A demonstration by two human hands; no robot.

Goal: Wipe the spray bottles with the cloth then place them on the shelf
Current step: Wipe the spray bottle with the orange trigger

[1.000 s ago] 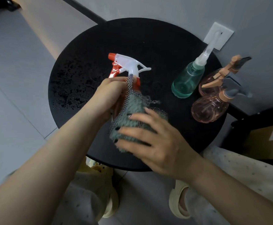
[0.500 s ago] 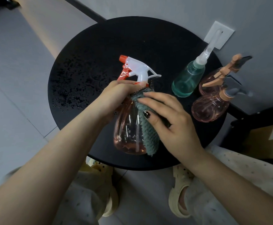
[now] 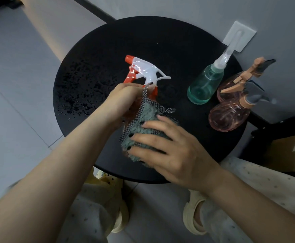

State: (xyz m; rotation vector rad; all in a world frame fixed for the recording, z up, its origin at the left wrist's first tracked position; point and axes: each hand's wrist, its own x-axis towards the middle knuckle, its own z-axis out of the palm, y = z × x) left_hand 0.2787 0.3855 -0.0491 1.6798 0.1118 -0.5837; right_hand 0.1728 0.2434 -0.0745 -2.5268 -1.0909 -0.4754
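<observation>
Left hand (image 3: 123, 97): centre of frame, fingers curled closed in a grip, forearm running in from lower left.
Right hand (image 3: 167, 153): just below centre, palm down, fingers (image 3: 148, 137) spread and pressing, forearm from lower right.

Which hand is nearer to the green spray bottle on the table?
The right hand. It presses the cloth below and left of the green spray bottle, apart from it. The left hand grips the held bottle's neck, farther left.
</observation>
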